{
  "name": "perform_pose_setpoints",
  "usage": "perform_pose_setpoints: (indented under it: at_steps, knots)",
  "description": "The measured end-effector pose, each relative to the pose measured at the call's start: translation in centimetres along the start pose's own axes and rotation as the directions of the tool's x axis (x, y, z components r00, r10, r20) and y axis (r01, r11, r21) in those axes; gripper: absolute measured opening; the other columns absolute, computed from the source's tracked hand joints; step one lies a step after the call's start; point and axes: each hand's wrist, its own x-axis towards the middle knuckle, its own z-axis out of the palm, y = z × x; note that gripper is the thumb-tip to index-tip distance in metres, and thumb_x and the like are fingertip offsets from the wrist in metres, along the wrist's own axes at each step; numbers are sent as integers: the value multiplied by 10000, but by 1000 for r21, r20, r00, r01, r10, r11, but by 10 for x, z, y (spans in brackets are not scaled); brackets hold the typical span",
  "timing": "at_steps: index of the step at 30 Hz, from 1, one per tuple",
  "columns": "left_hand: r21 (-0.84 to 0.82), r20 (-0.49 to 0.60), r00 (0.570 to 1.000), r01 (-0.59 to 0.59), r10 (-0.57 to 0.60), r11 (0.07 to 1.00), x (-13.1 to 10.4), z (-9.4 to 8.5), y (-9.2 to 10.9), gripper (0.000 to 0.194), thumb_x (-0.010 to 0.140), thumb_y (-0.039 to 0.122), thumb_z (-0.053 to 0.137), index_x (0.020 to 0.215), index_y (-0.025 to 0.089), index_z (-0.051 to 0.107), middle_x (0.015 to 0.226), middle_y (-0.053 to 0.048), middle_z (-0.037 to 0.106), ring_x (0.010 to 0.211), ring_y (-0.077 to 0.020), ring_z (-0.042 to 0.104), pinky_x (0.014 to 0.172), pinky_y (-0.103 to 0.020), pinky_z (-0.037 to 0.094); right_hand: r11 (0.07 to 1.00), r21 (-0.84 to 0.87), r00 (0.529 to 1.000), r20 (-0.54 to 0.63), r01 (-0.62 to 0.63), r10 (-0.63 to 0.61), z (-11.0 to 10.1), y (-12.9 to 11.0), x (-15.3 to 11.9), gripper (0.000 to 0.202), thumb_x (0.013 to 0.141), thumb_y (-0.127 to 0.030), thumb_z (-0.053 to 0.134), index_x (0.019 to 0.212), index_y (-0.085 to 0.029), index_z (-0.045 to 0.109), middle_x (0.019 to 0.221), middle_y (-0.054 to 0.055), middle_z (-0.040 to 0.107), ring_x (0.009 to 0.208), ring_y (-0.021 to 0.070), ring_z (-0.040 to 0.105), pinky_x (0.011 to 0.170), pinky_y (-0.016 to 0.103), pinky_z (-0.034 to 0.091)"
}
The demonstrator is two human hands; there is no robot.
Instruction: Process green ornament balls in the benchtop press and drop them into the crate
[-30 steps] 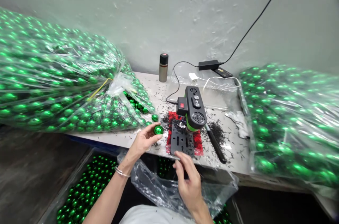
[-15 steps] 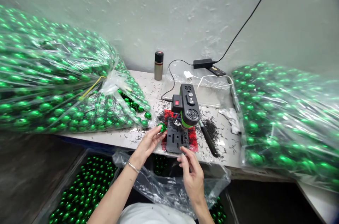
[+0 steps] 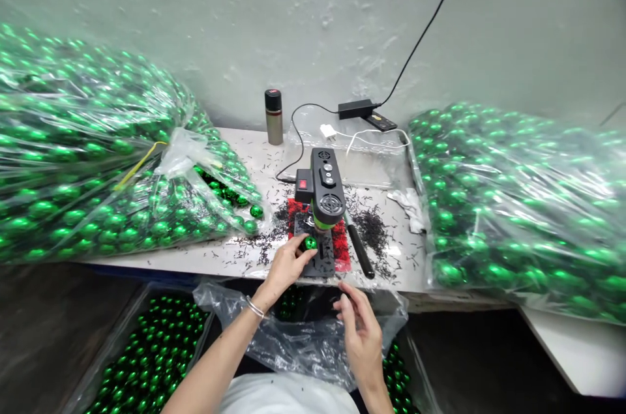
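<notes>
My left hand pinches a shiny green ball between thumb and fingers, over a black slotted plate. Above the plate stands a small black machine with round vents and a green band low on its head. A red switch sits on its left side. My right hand is held in front of the table edge, thumb and index finger brought together; whatever may be between them is too small to make out. A black handle slants down at the machine's right.
Clear bags of green balls lie at left and right. Black bits litter the table around a red mat. A bottle, power adapter and cables are behind. Below the edge, clear plastic hangs near more balls.
My left hand has brought the green ball right, from beside the plate to over it under the machine's head. My right hand keeps its pinch. The whole view has shifted slightly.
</notes>
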Motion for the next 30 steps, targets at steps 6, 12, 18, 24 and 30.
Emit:
perform_pose_setpoints:
  at_steps: [6,12,18,24,30]
  knots:
    - [281,30,983,-181,180,942,0,-1,2,325,870,327,618,1147,163,656,1071,-105,706,740,-190,651,750,-329,520,963,-152,973,-36,222,-229,-13,-16,17,283,929,-210,522,1189,-212,633,1080,108,692,792,154,704,631,262,613]
    - [354,64,963,-265,260,897,-1,-6,-3,293,909,322,580,1154,172,637,1045,-101,704,849,-223,676,793,-337,528,750,-324,784,-40,576,-620,-10,-58,66,456,875,-119,578,1317,-229,541,1161,121,666,1085,238,647,782,364,621]
    - [423,159,953,-302,258,854,9,-5,2,334,896,321,608,1184,156,642,1132,-127,691,1008,-270,674,878,-373,531,665,-378,719,0,644,-695,2,-70,89,493,874,-144,598,1351,-228,502,1180,121,652,1118,238,634,869,414,609]
    - [365,111,958,-286,263,886,8,-2,-4,376,881,396,636,1198,195,655,1191,-108,684,1028,-264,669,907,-380,531,623,-341,665,9,704,-747,0,-72,93,428,899,-214,568,1325,-199,530,1116,125,675,988,225,668,756,373,605]
    - [337,80,953,-301,292,892,7,1,-9,340,888,396,630,1177,220,665,1155,-80,695,999,-232,675,906,-350,538,676,-235,693,-10,699,-720,14,-66,97,149,927,-190,465,895,-220,607,743,27,638,683,160,620,601,315,505]
